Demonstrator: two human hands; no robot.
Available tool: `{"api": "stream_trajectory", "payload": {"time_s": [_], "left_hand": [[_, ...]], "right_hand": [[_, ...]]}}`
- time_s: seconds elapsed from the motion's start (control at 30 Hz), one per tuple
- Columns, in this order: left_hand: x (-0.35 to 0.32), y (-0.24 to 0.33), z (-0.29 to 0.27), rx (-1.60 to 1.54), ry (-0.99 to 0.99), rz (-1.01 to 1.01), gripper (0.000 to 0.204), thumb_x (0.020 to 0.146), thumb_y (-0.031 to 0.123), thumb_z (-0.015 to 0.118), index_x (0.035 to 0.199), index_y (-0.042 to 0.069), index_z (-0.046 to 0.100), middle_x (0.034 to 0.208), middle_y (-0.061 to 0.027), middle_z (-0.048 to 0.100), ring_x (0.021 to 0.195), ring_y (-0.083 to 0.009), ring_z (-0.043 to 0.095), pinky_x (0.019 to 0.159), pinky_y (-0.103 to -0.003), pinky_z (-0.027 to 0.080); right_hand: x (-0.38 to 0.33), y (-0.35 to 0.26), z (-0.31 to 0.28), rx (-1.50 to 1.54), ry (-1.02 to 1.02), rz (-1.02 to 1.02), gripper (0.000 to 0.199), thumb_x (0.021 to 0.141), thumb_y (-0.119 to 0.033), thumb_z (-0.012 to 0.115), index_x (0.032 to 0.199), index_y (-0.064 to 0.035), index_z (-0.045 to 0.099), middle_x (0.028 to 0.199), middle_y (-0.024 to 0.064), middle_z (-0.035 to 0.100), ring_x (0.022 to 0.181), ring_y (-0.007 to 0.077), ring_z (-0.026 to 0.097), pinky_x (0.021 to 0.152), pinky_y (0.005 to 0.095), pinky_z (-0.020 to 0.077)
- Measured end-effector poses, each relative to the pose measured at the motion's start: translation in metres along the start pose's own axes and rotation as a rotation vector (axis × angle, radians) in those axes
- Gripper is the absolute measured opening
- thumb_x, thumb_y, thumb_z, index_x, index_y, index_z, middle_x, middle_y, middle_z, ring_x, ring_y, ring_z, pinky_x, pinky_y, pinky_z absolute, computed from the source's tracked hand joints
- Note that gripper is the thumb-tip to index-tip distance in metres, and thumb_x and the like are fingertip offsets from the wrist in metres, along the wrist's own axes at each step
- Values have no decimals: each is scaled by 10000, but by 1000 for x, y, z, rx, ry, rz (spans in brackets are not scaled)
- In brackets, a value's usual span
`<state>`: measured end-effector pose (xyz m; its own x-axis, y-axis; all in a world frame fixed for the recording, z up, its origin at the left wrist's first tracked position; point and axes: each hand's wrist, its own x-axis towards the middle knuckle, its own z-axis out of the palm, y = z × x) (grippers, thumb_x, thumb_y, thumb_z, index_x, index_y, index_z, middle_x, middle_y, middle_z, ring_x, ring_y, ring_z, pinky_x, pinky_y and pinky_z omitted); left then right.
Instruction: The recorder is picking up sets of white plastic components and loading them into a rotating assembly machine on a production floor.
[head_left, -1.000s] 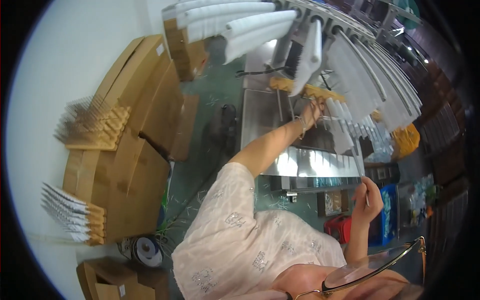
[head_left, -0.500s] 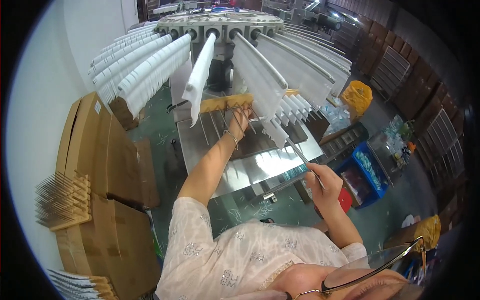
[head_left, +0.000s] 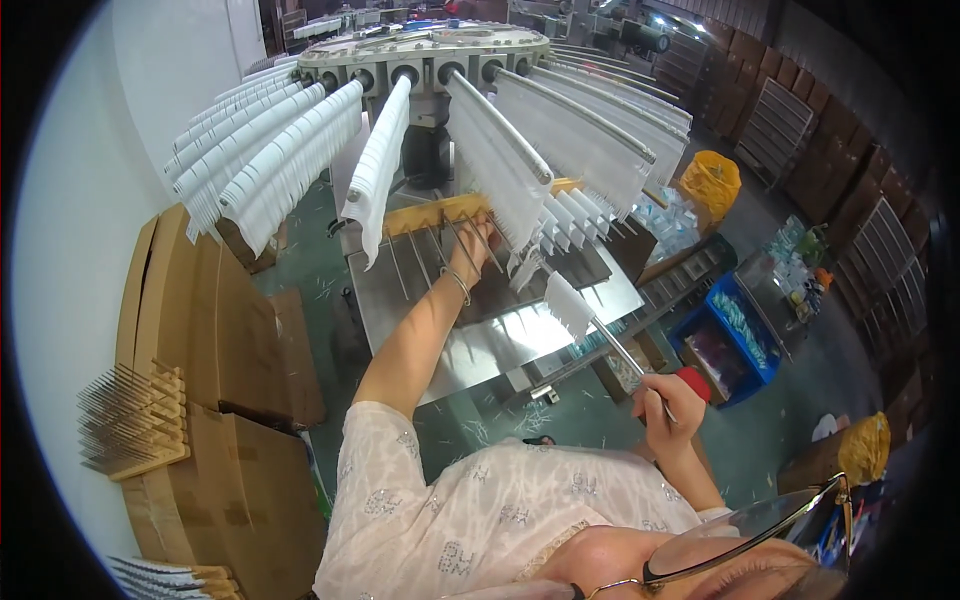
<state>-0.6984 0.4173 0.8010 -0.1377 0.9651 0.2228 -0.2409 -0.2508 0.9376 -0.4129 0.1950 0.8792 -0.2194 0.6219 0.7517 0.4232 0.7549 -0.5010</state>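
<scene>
This is a factory workshop: beyond the left hand [head_left: 472, 245], a round grey metal machine [head_left: 500, 40] bears white-draped rods [head_left: 290, 150]. Brown cardboard boxes [head_left: 255, 480] stand to that hand's left, slatted metal racks [head_left: 878, 268] far right.

From head height, the wide fisheye looks down and forward onto the nearby metal worktable [head_left: 478, 352].

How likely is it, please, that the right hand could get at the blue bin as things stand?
Probably not at once: the right hand grips a metal rod, so it isn't free, and the blue bin seems to stand lower, beyond the red object.
</scene>
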Motion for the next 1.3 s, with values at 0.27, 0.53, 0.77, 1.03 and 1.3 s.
{"api": "stream_trajectory", "payload": {"time_s": [0.27, 0.53, 0.77, 1.03, 1.3], "left_hand": [[-1, -1, 1, -12, 67, -17, 180, 843, 164, 353, 788, 74, 499, 608, -22, 507, 483, -117, 466, 359, -236, 334], [-2, 0, 1, 63, 22, 23, 231, 863, 191, 332, 774, 60, 500, 576, -39, 486, 466, -127, 450, 359, -241, 320], [-7, 10, 12, -40, 92, -65, 231, 856, 156, 315, 761, 74, 509, 593, -27, 487, 496, -125, 433, 383, -245, 305], [-2, 5, 8, 11, 37, -17, 170, 794, 104, 404, 666, 84, 514, 581, -9, 459, 494, -123, 417, 416, -250, 295], [-9, 12, 15, -75, 149, -26, 113, 783, 86, 418, 687, 86, 479, 569, -11, 436, 462, -120, 413, 376, -256, 307]], "right_hand": [[-31, 17, -1, 123, 74, 44, 127, 813, -16, 442, 872, 31, 544, 556, 75, 532, 440, 118, 508, 412, 210, 375], [-35, 16, -5, 157, 73, 62, 133, 833, -50, 455, 876, 36, 547, 590, 90, 542, 453, 128, 524, 427, 216, 398], [-34, 17, -6, 81, 29, 60, 104, 802, -19, 489, 866, 28, 557, 610, 86, 562, 482, 144, 545, 467, 231, 429], [-21, 29, 20, 42, 17, -58, 131, 778, -9, 503, 900, -2, 550, 595, 65, 575, 533, 159, 556, 538, 253, 435], [-23, 24, 16, 23, 4, -99, 139, 799, -76, 558, 907, 12, 557, 635, 75, 582, 557, 167, 572, 520, 245, 445]]}}
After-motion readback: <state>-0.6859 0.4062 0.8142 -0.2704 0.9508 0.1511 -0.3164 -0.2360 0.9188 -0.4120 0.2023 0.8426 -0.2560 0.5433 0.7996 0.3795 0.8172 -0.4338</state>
